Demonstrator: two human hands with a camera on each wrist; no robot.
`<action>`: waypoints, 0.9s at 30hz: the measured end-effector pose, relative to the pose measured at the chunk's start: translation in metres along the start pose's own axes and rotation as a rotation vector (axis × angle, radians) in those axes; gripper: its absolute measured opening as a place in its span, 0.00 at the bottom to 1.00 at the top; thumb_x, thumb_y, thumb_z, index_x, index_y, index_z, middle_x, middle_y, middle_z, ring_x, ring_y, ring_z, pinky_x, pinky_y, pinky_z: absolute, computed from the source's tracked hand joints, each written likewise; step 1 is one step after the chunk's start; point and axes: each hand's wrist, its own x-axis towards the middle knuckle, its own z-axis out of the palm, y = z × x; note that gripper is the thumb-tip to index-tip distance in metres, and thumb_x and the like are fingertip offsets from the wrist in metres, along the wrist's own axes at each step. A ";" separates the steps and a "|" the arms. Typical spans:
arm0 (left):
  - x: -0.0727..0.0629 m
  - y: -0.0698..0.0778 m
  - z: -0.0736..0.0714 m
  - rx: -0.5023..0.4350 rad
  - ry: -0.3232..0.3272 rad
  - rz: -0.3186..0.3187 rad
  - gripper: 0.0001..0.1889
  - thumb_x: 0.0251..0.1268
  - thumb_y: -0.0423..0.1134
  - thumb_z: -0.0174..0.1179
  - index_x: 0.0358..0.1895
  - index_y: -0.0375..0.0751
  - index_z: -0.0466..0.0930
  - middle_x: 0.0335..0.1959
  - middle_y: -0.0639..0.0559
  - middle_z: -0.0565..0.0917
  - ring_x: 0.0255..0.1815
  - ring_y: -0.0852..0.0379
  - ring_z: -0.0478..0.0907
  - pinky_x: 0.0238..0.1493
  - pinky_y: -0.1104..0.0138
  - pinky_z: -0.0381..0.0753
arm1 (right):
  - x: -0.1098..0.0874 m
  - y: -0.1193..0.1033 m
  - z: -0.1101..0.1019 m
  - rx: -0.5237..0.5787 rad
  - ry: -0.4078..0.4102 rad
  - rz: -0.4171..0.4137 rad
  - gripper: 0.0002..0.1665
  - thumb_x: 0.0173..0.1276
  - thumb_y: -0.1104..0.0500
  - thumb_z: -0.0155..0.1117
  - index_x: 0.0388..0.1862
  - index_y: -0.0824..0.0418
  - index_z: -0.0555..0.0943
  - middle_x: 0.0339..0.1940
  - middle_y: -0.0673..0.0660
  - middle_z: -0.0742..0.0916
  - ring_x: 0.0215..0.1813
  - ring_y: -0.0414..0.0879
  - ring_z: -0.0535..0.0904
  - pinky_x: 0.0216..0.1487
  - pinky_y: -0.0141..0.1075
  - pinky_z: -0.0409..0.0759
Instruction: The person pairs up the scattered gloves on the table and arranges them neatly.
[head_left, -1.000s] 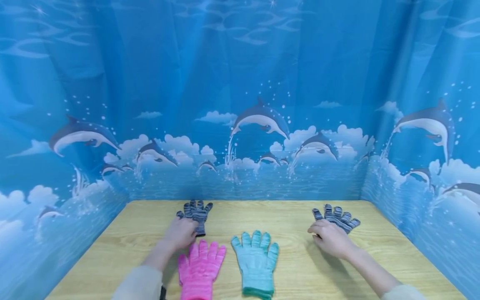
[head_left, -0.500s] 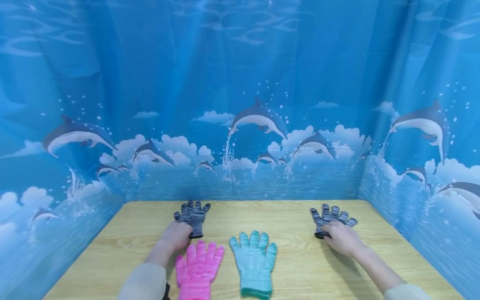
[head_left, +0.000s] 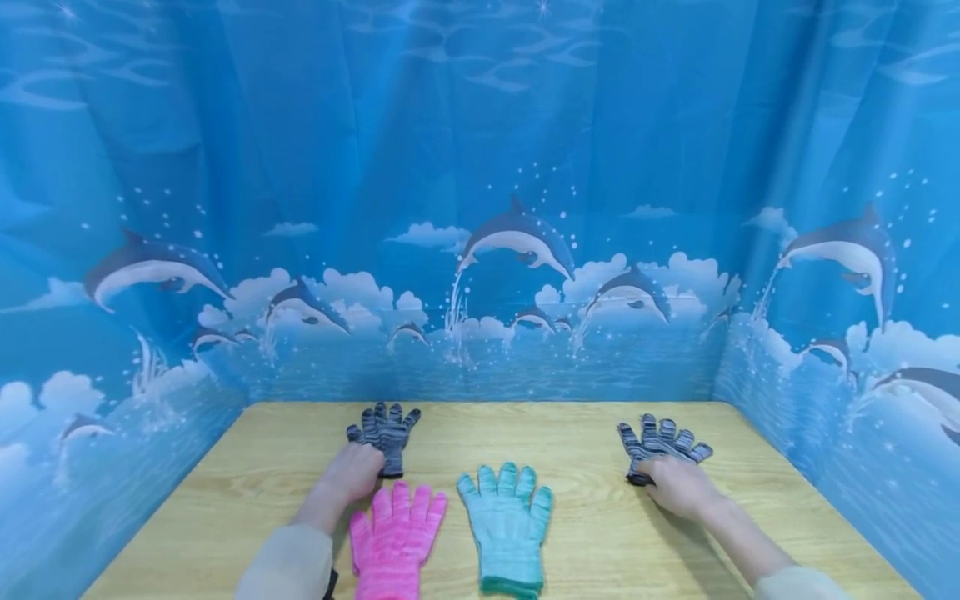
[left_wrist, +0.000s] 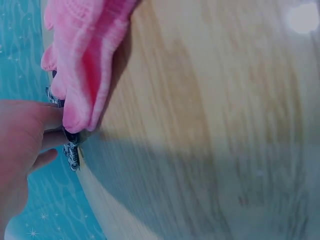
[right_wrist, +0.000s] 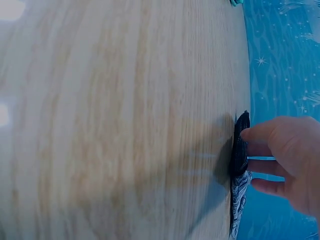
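In the head view a grey-and-black striped knit glove [head_left: 388,437] lies at the back left of the table. My left hand [head_left: 352,473] holds its lower left edge by the cuff; in the left wrist view a pink glove [left_wrist: 82,65] partly hides those fingertips. A matching striped glove [head_left: 660,442] lies at the back right, fingers spread away from me. My right hand [head_left: 678,485] pinches its black cuff [right_wrist: 240,145], thumb on the near side. The pink glove lies flat near my left forearm, with a mint-green glove [head_left: 507,525] to its right.
The light wooden table [head_left: 585,542] reaches back to a blue curtain [head_left: 480,125] printed with dolphins, which also encloses both sides. The pink glove lies close beside my left wrist.
My right hand has shifted from over the right striped glove to its cuff, and that glove has slid slightly toward me. My left hand has moved down toward its glove's cuff.
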 end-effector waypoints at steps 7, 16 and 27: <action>-0.001 -0.001 0.000 -0.057 -0.006 -0.018 0.10 0.40 0.20 0.58 0.17 0.39 0.75 0.16 0.48 0.75 0.20 0.52 0.73 0.28 0.59 0.77 | 0.000 -0.002 0.001 0.028 -0.045 0.020 0.15 0.48 0.70 0.66 0.38 0.64 0.83 0.37 0.59 0.85 0.42 0.58 0.80 0.44 0.50 0.77; -0.004 -0.003 -0.004 -0.085 0.010 -0.072 0.10 0.43 0.21 0.57 0.18 0.41 0.74 0.18 0.49 0.76 0.20 0.52 0.74 0.28 0.59 0.77 | 0.001 0.004 0.010 0.018 0.024 -0.012 0.14 0.43 0.72 0.65 0.33 0.62 0.84 0.34 0.57 0.83 0.39 0.56 0.80 0.41 0.48 0.78; 0.004 -0.011 -0.028 -0.217 0.073 -0.211 0.06 0.52 0.25 0.56 0.23 0.37 0.80 0.19 0.50 0.78 0.20 0.55 0.73 0.26 0.61 0.76 | 0.003 0.010 0.012 -0.051 0.052 -0.064 0.15 0.44 0.72 0.65 0.30 0.57 0.84 0.32 0.53 0.83 0.36 0.52 0.81 0.37 0.45 0.79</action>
